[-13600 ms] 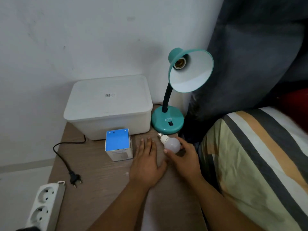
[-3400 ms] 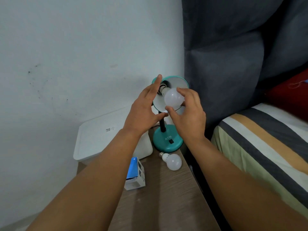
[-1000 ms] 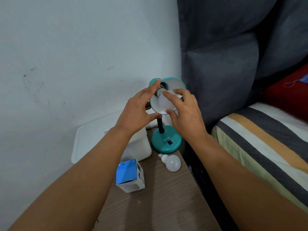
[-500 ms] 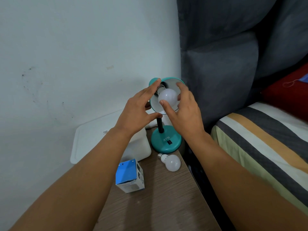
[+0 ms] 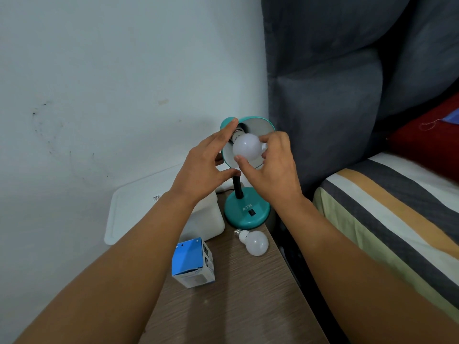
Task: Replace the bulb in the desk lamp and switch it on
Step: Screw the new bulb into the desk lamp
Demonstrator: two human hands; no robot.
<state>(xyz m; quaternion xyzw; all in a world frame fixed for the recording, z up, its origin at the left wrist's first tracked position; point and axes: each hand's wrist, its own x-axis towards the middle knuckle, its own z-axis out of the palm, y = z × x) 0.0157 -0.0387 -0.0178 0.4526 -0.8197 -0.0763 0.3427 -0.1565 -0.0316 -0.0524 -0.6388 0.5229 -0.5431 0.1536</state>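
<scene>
**Bulb held at the lamp socket**

At frame centre, the right hand [image 5: 270,170] pinches the white bulb [image 5: 247,148] with thumb and fingertips, its neck at the socket inside the teal lamp shade [image 5: 263,125]. The left hand [image 5: 206,170] is spread open, fingers against the shade's left rim. Below, a second bulb [image 5: 254,242] lies on the bench [image 5: 236,306] beside the lamp base [image 5: 244,211], a blue box [image 5: 192,261] lower left.
</scene>
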